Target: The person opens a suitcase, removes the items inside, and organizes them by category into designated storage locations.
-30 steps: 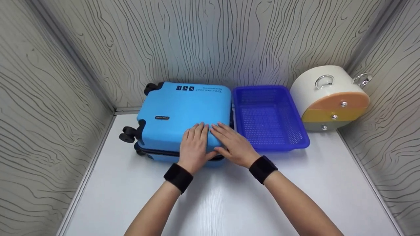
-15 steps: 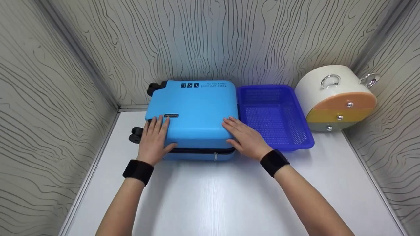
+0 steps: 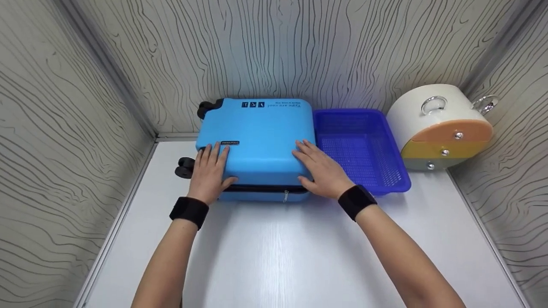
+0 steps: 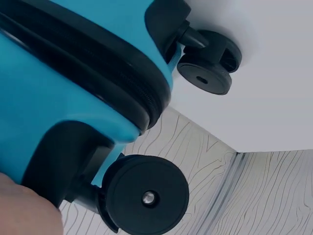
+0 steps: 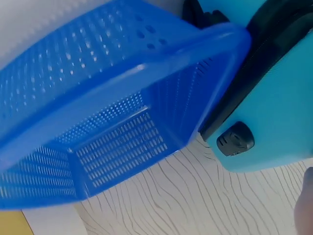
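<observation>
A bright blue hard-shell suitcase (image 3: 265, 128) lies flat against the back wall, its black wheels (image 3: 185, 167) toward the left. My left hand (image 3: 209, 171) rests with straight fingers on its front left corner, thumb over the front side. On the front right corner my right hand (image 3: 325, 171) lies the same way, fingers extended over the top. A zipper pull (image 3: 286, 196) hangs at the black seam in front. The left wrist view brings a wheel (image 4: 146, 196) close, with a bit of the hand (image 4: 27, 210) at the edge.
A dark blue perforated plastic basket (image 3: 404, 186) stands right beside the suitcase. Farther right is a white rounded box (image 3: 411, 107) with orange, yellow and grey-green drawers and a clear ring handle on top. Wood-patterned walls (image 3: 274, 51) enclose the white tabletop (image 3: 274, 256).
My left hand has moved from the suitcase's front right part to its front left corner. The right hand has shifted to the right corner. The suitcase now sits farther back and slightly right.
</observation>
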The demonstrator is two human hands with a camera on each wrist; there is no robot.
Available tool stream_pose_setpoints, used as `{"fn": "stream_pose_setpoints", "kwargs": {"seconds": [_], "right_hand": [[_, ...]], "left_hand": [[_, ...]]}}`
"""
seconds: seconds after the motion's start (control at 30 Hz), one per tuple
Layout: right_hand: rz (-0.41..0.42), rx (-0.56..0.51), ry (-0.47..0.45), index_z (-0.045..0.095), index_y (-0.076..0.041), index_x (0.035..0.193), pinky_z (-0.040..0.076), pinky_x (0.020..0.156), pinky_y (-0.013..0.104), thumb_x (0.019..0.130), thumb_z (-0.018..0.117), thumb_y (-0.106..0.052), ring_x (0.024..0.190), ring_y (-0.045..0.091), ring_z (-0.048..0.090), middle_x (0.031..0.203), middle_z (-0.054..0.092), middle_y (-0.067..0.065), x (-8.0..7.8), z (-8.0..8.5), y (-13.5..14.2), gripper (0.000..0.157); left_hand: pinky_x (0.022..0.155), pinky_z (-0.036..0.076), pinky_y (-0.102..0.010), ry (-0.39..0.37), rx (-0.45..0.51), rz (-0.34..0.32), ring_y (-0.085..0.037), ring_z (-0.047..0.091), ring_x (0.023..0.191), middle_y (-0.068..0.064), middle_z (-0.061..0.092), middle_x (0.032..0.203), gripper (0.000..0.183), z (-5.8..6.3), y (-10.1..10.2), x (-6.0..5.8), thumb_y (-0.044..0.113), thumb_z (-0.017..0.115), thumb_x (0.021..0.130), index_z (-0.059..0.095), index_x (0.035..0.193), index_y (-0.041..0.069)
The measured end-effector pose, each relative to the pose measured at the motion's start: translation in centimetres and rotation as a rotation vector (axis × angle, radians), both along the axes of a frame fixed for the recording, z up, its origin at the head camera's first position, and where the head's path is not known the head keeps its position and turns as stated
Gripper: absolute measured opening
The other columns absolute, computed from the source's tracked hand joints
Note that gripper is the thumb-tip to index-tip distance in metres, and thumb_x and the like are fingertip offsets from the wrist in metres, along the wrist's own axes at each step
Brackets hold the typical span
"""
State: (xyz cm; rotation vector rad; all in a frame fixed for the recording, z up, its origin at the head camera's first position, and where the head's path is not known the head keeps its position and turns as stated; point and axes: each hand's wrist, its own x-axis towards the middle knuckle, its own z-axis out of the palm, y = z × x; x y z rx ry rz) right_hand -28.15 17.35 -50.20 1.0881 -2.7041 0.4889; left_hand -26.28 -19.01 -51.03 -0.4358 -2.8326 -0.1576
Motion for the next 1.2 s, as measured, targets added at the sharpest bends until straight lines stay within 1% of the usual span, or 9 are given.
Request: {"fn": "stream_pose_setpoints", "kwargs": {"seconds": [0.17,0.3,0.47,0.53,0.6,0.7,0.8,0.93,1.2], "right_hand": [[-0.031,0.086,-0.035,0.015,-0.013,0.165,0.010,0.125,0.042,0.105,0.059,-0.040,0.157,0.023,0.004,0.171,0.009,0.007,-0.4,0.2,0.0,0.080],[-0.046,0.079,-0.050,0.015,-0.013,0.165,0.008,0.125,0.041,0.105,0.058,-0.043,0.157,0.023,0.004,0.171,0.011,0.007,-0.5,-0.1,0.2,0.080],[-0.050,0.062,-0.039,0.016,-0.011,0.165,0.007,0.125,0.041,0.103,0.061,-0.044,0.157,0.024,0.004,0.171,0.012,0.008,-0.3,-0.5,0.0,0.084],[-0.053,0.048,-0.022,0.017,-0.010,0.165,0.007,0.125,0.041,0.102,0.063,-0.043,0.157,0.026,0.006,0.171,0.014,0.010,-0.3,-0.7,-0.2,0.085],[-0.057,0.034,0.003,0.019,-0.009,0.164,0.008,0.125,0.041,0.101,0.065,-0.042,0.157,0.027,0.008,0.170,0.016,0.010,-0.3,-0.8,-0.3,0.085],[-0.064,0.012,0.026,0.021,-0.009,0.164,0.009,0.125,0.042,0.100,0.067,-0.040,0.156,0.028,0.010,0.169,0.019,0.011,-0.3,-1.0,-0.5,0.084],[-0.068,0.007,0.023,0.021,-0.010,0.164,0.007,0.125,0.040,0.100,0.067,-0.040,0.157,0.027,0.009,0.170,0.018,0.010,-0.3,-1.3,-0.8,0.084],[-0.064,-0.009,0.020,0.021,-0.010,0.164,0.006,0.125,0.039,0.099,0.068,-0.041,0.157,0.026,0.007,0.170,0.018,0.010,-0.3,-1.6,-1.2,0.086],[-0.078,-0.025,0.038,0.023,-0.009,0.163,0.006,0.125,0.040,0.096,0.072,-0.046,0.157,0.026,0.007,0.170,0.018,0.010,-0.1,-1.8,-1.2,0.091]], "left_hand": [[0.125,0.004,-0.049,0.040,0.051,0.028,-0.037,0.011,0.155,-0.020,0.018,0.168,0.094,-0.9,0.9,0.4,0.049,0.071,0.095,0.022,0.164,0.008],[0.125,0.004,-0.047,0.125,0.161,0.019,-0.036,0.010,0.155,-0.020,0.019,0.167,0.085,-2.4,2.8,1.8,0.038,0.070,0.097,0.025,0.162,0.005],[0.114,0.037,-0.047,0.218,0.279,-0.080,-0.032,0.046,0.134,-0.012,0.054,0.141,0.045,-5.3,7.2,4.9,0.024,0.074,0.092,0.062,0.133,0.009],[0.101,0.048,-0.046,0.104,0.316,-0.118,-0.029,0.057,0.118,-0.008,0.063,0.124,0.032,-6.1,9.2,5.9,0.025,0.073,0.092,0.068,0.120,0.010],[0.092,0.053,-0.045,-0.111,0.436,-0.121,-0.028,0.063,0.110,-0.009,0.068,0.118,0.030,-6.6,10.9,6.3,0.027,0.070,0.096,0.070,0.119,0.008],[0.087,0.055,-0.045,-0.415,0.739,-0.037,-0.029,0.066,0.105,-0.013,0.069,0.118,0.038,-6.9,12.9,6.0,0.029,0.067,0.099,0.067,0.127,0.002],[0.086,0.056,-0.044,-0.581,1.060,0.060,-0.032,0.067,0.103,-0.016,0.069,0.116,0.044,-7.1,14.3,5.4,0.026,0.068,0.099,0.063,0.130,-0.004],[0.080,0.057,-0.041,-0.634,1.267,0.118,-0.038,0.068,0.098,-0.015,0.071,0.105,0.039,-7.5,15.3,5.0,0.020,0.070,0.098,0.064,0.125,-0.008],[0.079,0.059,-0.043,-0.528,1.304,0.115,-0.043,0.068,0.096,-0.017,0.072,0.101,0.021,-8.1,15.1,5.4,0.020,0.067,0.101,0.073,0.111,0.002]]}}
